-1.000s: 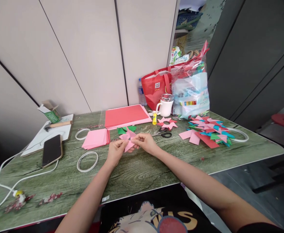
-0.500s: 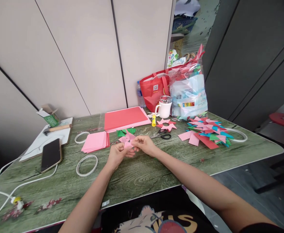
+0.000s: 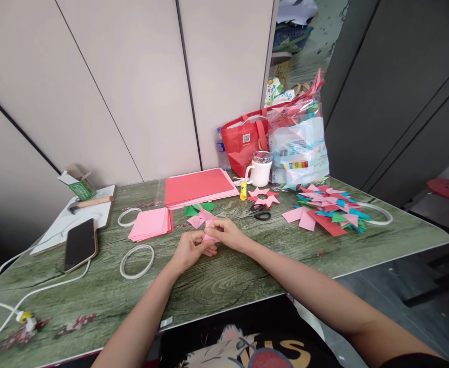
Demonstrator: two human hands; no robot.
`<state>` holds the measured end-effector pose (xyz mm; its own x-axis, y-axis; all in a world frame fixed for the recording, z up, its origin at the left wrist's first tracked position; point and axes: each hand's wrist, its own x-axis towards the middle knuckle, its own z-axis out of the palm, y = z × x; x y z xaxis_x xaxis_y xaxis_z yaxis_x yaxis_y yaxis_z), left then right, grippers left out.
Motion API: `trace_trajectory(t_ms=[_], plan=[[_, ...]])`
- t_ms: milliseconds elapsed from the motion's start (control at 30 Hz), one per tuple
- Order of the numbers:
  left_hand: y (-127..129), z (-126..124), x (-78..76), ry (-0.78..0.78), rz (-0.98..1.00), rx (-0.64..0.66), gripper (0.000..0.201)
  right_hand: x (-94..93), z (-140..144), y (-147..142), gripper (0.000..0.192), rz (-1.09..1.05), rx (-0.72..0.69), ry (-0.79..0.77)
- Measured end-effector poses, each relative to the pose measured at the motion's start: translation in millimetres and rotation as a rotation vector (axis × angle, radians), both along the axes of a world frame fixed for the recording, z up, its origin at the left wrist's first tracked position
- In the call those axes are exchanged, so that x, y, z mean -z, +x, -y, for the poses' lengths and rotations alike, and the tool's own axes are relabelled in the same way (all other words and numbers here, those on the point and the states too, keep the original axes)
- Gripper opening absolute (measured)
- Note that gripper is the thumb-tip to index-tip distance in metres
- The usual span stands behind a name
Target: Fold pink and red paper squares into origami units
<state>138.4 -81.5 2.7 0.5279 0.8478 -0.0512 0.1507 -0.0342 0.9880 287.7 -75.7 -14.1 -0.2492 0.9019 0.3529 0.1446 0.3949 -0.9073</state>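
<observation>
Both hands meet at the middle of the table around a small piece of pink paper (image 3: 211,238). My left hand (image 3: 190,249) pinches its lower left side, fingers curled. From the right, my right hand (image 3: 228,234) grips the same paper between thumb and fingers. Most of the paper is hidden by the fingers, so its folds cannot be made out. Just beyond the hands lie folded pink pieces (image 3: 197,220) and green folded pieces (image 3: 205,207). Black-handled scissors (image 3: 261,215) lie to the right of them.
To the left are a stack of pink squares (image 3: 150,223), tape rolls (image 3: 137,261), a phone (image 3: 80,245) and a hammer (image 3: 92,203). Red sheets (image 3: 197,186), a glue stick (image 3: 243,191), a white mug (image 3: 260,171) and bags stand behind. Folded paper pieces (image 3: 333,204) pile at right.
The pink paper in my hands has turned and shifted slightly right and down. My hands are closer together, and the folded pink pieces behind them show more clearly.
</observation>
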Motion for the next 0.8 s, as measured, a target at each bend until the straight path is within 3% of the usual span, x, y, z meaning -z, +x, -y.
trace_trajectory(t_ms=[167, 333, 400, 467, 533, 633, 700, 800], plan=[[-0.3, -2.8, -0.3, -0.032, 0.031, -0.045, 0.03, 2.7, -2.0, 0.8, 0.031, -0.061, -0.048, -0.158], [-3.2, -8.3, -2.2, 0.001, 0.067, -0.203, 0.033, 0.4, -5.9, 6.0, 0.032, -0.017, 0.108, -0.045], [-5.1, -11.0, -2.5, 0.087, 0.063, -0.293, 0.034, -3.8, -9.7, 11.9, 0.035, -0.183, 0.313, -0.011], [-8.6, -15.1, -3.6, 0.226, 0.05, -0.411, 0.035, -9.3, -14.9, 20.8, 0.037, -0.503, 0.58, -0.01], [-15.7, -21.3, -7.7, 0.381, 0.02, -0.539, 0.032, -14.4, -20.1, 31.0, 0.037, -0.825, 0.676, -0.047], [-38.1, -34.7, -22.8, 0.578, -0.101, -0.71, 0.03, -18.6, -24.4, 41.0, 0.037, -1.084, 0.681, -0.217], [-63.2, -44.9, -36.8, 0.688, -0.259, -0.777, 0.031, -20.0, -23.9, 40.1, 0.037, -1.124, 0.646, -0.281], [-112.9, -59.0, -53.7, 0.768, -0.704, -0.977, 0.036, -27.4, -16.4, 30.9, 0.037, -1.01, 0.602, -0.121]])
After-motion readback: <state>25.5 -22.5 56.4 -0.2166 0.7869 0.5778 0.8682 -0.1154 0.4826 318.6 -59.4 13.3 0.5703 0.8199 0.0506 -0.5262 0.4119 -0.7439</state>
